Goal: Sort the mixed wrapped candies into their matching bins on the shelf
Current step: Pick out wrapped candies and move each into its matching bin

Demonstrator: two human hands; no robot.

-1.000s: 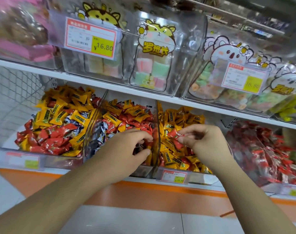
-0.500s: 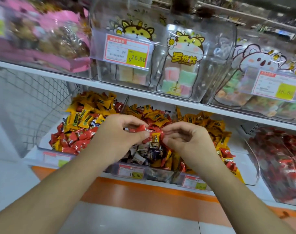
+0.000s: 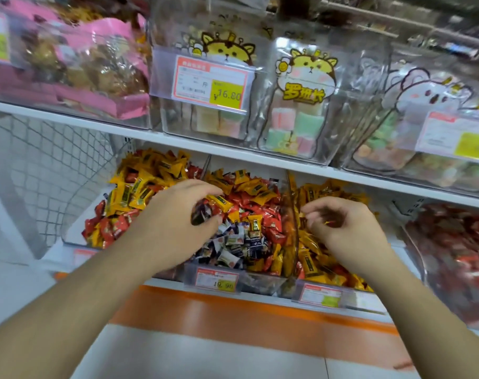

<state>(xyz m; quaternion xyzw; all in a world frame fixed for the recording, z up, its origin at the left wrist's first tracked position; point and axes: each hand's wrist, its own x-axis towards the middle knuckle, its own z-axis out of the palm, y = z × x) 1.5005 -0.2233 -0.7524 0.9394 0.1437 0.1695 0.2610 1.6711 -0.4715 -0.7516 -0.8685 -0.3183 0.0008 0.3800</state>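
Observation:
Three clear bins of wrapped candies sit side by side on the lower shelf. The left bin point(image 3: 68, 239) holds yellow and red candies mixed. The middle bin point(image 3: 260, 283) holds red, yellow and dark blue-and-white candies mixed. The right bin point(image 3: 365, 298) holds mostly yellow ones with some red. My left hand point(image 3: 175, 217) is over the middle bin, fingers curled round a few candies, a yellow candy point(image 3: 220, 201) at the fingertips. My right hand point(image 3: 345, 228) hovers over the right bin with loosely curled fingers; I see nothing clearly held in it.
A fourth bin point(image 3: 421, 258) of red candies stands at the far right. The upper shelf point(image 3: 178, 144) hangs low over the bins and carries clear boxes of pastel sweets with price tags. A wire mesh panel point(image 3: 49, 165) closes the left end.
The hands met over the middle bin with a red candy between them. They have since parted: my right hand went right to the yellow bin, my left stayed with candies in it.

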